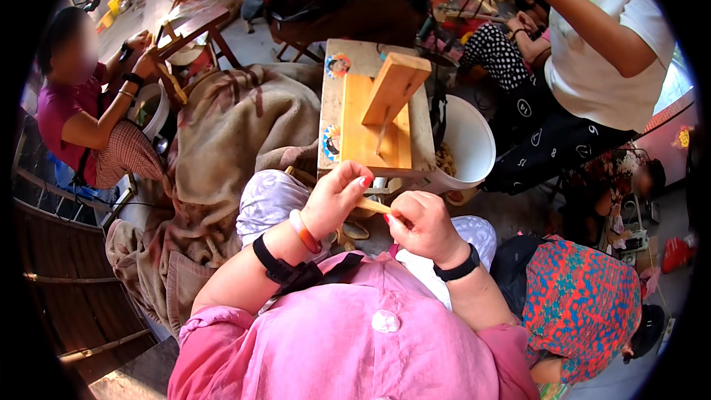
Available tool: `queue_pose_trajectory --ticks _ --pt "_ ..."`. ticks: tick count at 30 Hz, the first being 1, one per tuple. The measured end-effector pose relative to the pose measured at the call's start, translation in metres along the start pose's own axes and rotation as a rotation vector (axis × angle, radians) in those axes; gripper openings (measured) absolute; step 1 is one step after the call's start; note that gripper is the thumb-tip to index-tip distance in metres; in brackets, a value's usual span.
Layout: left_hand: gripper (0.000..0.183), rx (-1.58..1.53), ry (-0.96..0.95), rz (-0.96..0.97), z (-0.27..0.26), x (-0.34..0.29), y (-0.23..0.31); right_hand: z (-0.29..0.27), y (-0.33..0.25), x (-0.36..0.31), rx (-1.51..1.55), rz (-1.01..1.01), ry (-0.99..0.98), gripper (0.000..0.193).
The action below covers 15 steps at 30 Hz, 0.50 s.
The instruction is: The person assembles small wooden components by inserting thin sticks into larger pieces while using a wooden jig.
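Between my two hands, above my lap, is a short, pale yellow strip (372, 206) with a thin, stick-like look. My left hand (333, 200) has its thumb and fingers pinched at the strip's left end. Closed over the right end is my right hand (425, 227), the thumb pressed against the curled fingers. Just beyond them, a wooden jig (354, 122) lies on a small worn table (331, 50). It has a flat base, a raised wooden block (396, 89) and a thin rod (384, 133) under the block.
A white bucket (472, 141) with pale pieces inside stands right of the table. A brown blanket (237, 122) covers the left side. One person (89, 107) sits at left with a long pale piece; others sit across from me, at right and at lower right (581, 304).
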<state>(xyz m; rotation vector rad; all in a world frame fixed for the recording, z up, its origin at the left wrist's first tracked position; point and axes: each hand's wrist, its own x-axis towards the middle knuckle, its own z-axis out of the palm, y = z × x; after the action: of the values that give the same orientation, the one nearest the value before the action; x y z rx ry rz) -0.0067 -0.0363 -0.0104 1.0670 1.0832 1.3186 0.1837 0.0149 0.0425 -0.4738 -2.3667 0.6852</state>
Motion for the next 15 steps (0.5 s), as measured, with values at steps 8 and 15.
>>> queue_pose_trajectory --ticks 8,15 --pt "0.027 0.211 -0.084 -0.200 -0.040 0.041 0.020 -0.005 0.055 0.033 -0.018 0.214 0.114 0.015" --pt "0.031 0.714 0.183 0.010 -0.039 0.083 -0.005 0.023 0.106 0.047 -0.166 0.230 0.201 0.009"
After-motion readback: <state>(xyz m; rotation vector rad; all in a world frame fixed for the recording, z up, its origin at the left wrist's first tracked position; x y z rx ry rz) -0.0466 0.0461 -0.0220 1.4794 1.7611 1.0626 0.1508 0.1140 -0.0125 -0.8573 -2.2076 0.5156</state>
